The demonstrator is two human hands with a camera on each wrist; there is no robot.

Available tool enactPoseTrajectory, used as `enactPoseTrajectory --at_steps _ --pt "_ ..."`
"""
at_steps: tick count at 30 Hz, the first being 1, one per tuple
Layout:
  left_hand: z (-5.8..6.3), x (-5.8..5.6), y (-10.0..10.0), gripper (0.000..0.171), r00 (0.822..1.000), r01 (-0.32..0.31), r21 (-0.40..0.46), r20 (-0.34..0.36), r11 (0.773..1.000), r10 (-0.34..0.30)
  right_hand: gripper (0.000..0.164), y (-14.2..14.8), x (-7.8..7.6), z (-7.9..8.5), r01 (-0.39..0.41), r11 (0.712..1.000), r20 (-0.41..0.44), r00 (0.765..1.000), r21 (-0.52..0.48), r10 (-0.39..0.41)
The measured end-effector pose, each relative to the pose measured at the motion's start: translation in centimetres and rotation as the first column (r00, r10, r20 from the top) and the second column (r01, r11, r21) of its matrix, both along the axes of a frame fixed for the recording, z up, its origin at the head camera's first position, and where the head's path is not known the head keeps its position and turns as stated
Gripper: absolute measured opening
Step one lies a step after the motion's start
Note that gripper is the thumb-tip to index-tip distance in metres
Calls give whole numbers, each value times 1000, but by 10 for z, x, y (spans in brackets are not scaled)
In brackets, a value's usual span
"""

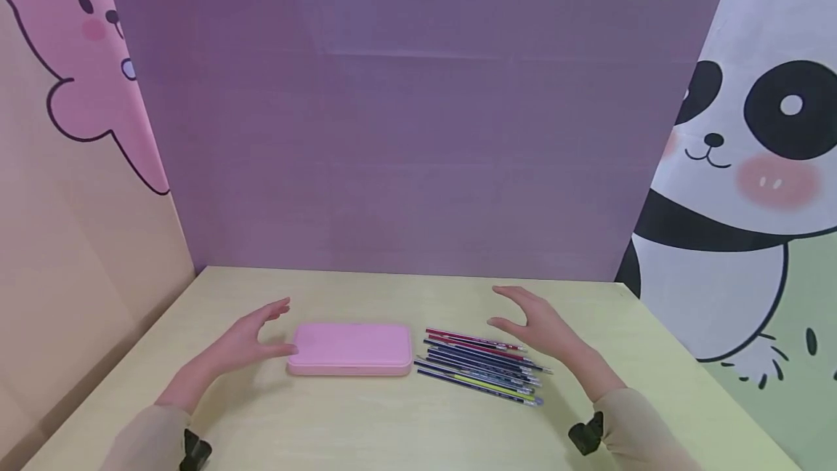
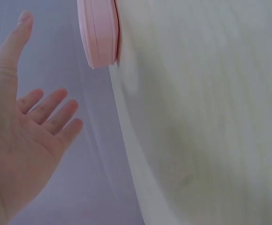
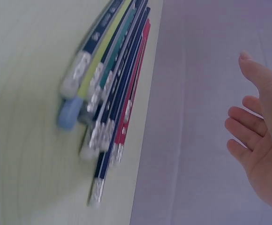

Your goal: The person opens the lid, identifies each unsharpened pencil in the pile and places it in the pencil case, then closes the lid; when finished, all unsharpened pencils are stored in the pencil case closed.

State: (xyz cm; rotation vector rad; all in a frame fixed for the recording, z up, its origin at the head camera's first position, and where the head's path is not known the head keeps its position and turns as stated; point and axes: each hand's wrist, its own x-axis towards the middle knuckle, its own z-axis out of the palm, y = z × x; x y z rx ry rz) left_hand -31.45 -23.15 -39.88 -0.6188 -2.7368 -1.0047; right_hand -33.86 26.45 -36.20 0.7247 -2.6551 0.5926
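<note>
Pink case closed beside a spread of pencils

The pink case point(image 1: 349, 349), a rounded rectangle with a smooth lid, lies flat and closed on the desk point(image 1: 327, 420). Just to its right the pencils point(image 1: 480, 365) lie loosely side by side, slanting slightly, their silvery-banded ends pointing right. Most are dark blue; others are red, yellow-green and teal. One ends in a blue eraser point(image 3: 69, 113).

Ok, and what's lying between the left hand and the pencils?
The closed pink case lies on the table between the left hand and the pencils; the head view shows it.
</note>
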Motion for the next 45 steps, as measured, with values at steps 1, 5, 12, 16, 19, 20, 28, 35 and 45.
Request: enactPoseTrajectory --at_steps 1,5,12,16,19,20,28,35,45 --pt "-1 0 1 91 1000 1 6 5 1000 -1 64 -4 0 0 -10 1000 5 1000 -3 11" --pt "-5 -3 2 90 1000 5 16 18 1000 -5 61 -19 -1 -2 -56 998 19 998 -16 57" --pt "-13 -8 4 86 1000 6 9 25 1000 -6 57 -44 -5 -7 -124 992 27 992 -18 124" --pt "-14 -9 5 86 999 5 3 34 1000 -5 57 -59 -6 -8 -152 988 58 987 -27 153" --pt "-14 -9 7 87 998 7 -11 56 1000 -7 58 -70 -4 -9 -164 986 94 981 -32 167" --pt "-14 -8 7 88 998 9 -16 62 1000 -8 59 -73 -4 -10 -170 985 104 979 -39 173" --pt "-15 -6 9 88 997 22 -72 78 997 -16 56 -97 -1 -12 -226 973 111 967 -38 229" --pt "-18 -10 10 90 992 51 -47 118 998 -45 53 -116 0 -14 -287 957 129 949 -33 289" --pt "-18 -10 12 89 983 56 -12 175 998 -53 47 -147 0 -19 -370 929 142 919 -23 369"
